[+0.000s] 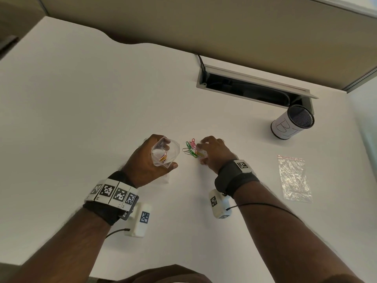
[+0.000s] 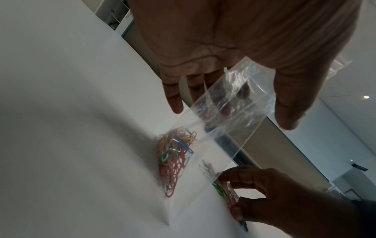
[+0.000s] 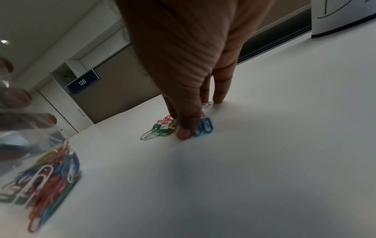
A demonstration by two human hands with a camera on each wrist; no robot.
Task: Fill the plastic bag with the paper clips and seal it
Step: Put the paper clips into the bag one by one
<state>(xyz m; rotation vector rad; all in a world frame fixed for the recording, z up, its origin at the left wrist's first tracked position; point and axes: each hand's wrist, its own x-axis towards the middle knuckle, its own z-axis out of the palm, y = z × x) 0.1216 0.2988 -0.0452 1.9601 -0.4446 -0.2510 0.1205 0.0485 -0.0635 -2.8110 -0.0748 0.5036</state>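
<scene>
Left hand fingers held the floppy plastic bag open by its rim while right hand fingers pinched at light, slippery paper clips on the table, probably easiest scooped in bunches.

The left hand holds an open plastic bag upright; the right hand reaches into loose paper clips on the surface.
</scene>
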